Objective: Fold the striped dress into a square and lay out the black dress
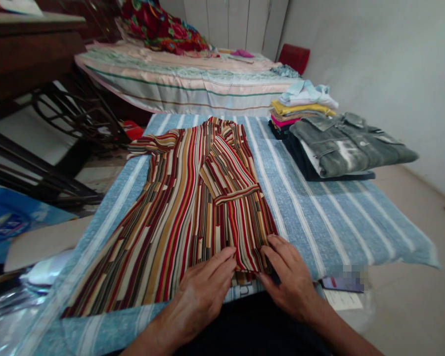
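A striped shirt-like garment [170,212] in red, tan, black and cream lies spread out, its collar at the far end. One sleeve [232,180] is folded across its body, and the other sticks out to the left. At the near hem, my left hand [207,282] rests on the fabric with its fingers stretched out and close together. My right hand [291,277] touches the lower right corner, fingers apart and lightly bent, with the thumb near the hem's edge. The left thumb is mostly hidden.
Under the garment is a blue-and-white striped cloth [296,212]. At the back right are a stack of folded clothes [300,109] and a grey-green denim jacket [352,146]. Beyond stands a bed [193,84]. A dark table [29,39] with a metal wheel frame is at left.
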Available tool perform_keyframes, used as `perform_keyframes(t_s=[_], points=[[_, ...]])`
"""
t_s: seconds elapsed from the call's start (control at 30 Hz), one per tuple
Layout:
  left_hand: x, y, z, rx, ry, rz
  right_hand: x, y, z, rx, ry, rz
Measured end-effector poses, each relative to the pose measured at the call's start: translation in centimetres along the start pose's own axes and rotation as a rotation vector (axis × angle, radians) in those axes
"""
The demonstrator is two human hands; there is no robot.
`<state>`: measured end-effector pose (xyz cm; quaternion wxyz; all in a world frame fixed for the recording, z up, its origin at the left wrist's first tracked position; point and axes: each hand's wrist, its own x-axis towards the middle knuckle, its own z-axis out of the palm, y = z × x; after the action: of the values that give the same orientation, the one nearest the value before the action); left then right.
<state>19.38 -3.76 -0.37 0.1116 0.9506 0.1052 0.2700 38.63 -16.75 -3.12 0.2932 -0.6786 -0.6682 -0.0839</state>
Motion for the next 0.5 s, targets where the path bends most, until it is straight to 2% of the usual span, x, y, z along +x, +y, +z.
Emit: perform_keyframes(t_s=[0.1,0.2,0.33,0.5], points=[[0.8,0.3,-0.9,-0.009,-0.005,0.042,0.1,0.3,1.0,-0.005,0.05,0.0],[1.3,0.4,-1.5,-0.043,-0.052,0.025,-0.3,1.5,1.3,-0.038,0.081,0.022],[0.7,-0.1,-1.3,-0.07,-0.129,-0.001,-1.3,2.7,1.1,-0.105,0.071,0.038],[-0.3,-0.5,-1.0,-0.042,-0.166,0.008,-2.0,2.6,1.0,-0.147,0.019,0.014]])
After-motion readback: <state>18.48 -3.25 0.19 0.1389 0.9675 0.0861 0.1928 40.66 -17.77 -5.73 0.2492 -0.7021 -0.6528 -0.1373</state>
